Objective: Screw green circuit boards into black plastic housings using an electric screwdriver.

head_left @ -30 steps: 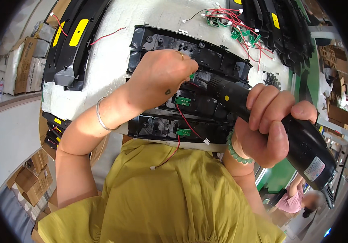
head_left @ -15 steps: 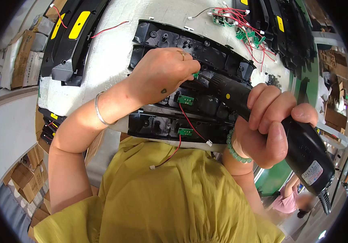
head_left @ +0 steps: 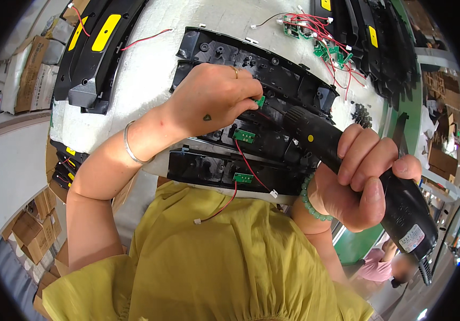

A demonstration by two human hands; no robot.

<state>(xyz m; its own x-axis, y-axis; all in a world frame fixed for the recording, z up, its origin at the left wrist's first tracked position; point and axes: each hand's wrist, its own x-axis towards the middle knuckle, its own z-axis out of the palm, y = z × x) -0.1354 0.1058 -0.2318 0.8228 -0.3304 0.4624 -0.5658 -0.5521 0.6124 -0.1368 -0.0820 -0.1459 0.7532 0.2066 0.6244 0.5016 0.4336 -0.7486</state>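
My left hand [head_left: 216, 99] is closed in a pinch on a small green circuit board [head_left: 260, 102], over the second black plastic housing from the far side. My right hand [head_left: 372, 174] wraps round a black electric screwdriver [head_left: 323, 142] with a yellow dot. Its thin bit points left at the pinched board; whether it touches is unclear. Two nearer housings each hold a green board, one in the third row [head_left: 244, 136] and one in the nearest row [head_left: 243, 178], with red-and-black wires trailing toward me. The farthest housing [head_left: 240, 56] shows bare posts inside. My left fingertips hide part of the pinched board.
A pile of green boards with red wires [head_left: 323, 37] lies at the far right. Small dark screws [head_left: 361, 113] are heaped below it. Finished-looking black housings with yellow labels [head_left: 103, 32] stand at the left, more at the far right. A person in pink [head_left: 375, 266] is at lower right.
The screwdriver and my right hand have shifted slightly right and toward me, its bit drawing back from my left fingers. More of the pinched board shows.
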